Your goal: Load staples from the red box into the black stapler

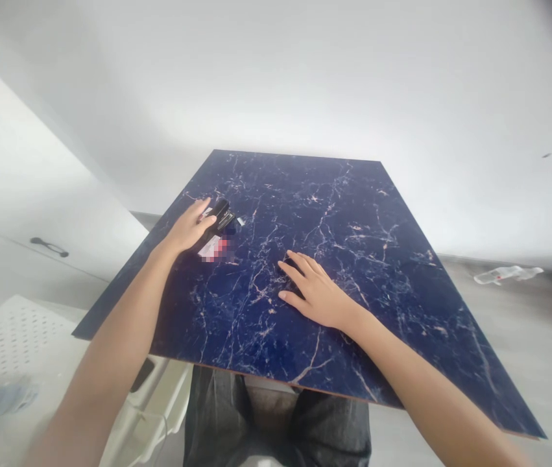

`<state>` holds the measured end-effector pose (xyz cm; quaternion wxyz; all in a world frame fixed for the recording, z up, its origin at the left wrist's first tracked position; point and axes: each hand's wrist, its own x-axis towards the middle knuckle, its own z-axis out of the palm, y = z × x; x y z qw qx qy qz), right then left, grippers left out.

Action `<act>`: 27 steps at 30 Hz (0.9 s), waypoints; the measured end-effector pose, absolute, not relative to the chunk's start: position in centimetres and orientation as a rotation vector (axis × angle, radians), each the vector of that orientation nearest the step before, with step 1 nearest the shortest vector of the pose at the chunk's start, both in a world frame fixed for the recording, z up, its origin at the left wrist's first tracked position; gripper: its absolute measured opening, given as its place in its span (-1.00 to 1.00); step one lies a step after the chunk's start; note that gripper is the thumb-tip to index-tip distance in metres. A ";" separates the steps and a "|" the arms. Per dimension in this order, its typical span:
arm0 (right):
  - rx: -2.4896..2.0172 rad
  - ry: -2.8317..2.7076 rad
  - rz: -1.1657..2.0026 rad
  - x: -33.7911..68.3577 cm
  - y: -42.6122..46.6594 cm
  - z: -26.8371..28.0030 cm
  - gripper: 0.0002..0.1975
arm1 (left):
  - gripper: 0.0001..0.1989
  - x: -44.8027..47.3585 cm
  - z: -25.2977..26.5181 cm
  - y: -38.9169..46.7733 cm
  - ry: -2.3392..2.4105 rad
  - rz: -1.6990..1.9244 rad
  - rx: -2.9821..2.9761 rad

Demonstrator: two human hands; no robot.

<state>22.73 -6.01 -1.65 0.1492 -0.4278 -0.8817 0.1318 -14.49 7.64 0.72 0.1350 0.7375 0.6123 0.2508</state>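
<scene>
At the left of the table, my left hand (189,227) reaches to a small group of things. Its thumb and forefinger are on either side of the near end of a black stapler-like object (222,211), which looks gripped; the other fingers are hidden. A white-and-red packet (211,248), partly blurred out, lies just below it. A small pale piece (241,221) is at the stapler's right. My right hand (315,290) rests palm down near the table's middle, fingers spread, holding nothing.
The dark blue marble-patterned table (334,214) stands near a white wall (305,78). To the left are a white cabinet door with a dark handle (49,247) and a perforated white surface (10,331). A clear plastic bottle (506,275) lies on the floor at right.
</scene>
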 end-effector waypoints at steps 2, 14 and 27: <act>-1.226 -2.534 0.372 22.7 -6.0 -1.8 -0.33 | -0.37 -14.7 0.3 7.9 1.698 0.686 2.074; -1.207 -2.440 0.315 22.7 -5.6 -1.5 -0.40 | -0.36 -8.7 0.7 5.5 1.316 0.592 2.249; -1.238 -2.137 0.599 24.1 -4.0 -0.9 -0.62 | -0.36 -4.6 2.4 1.6 1.009 0.316 2.478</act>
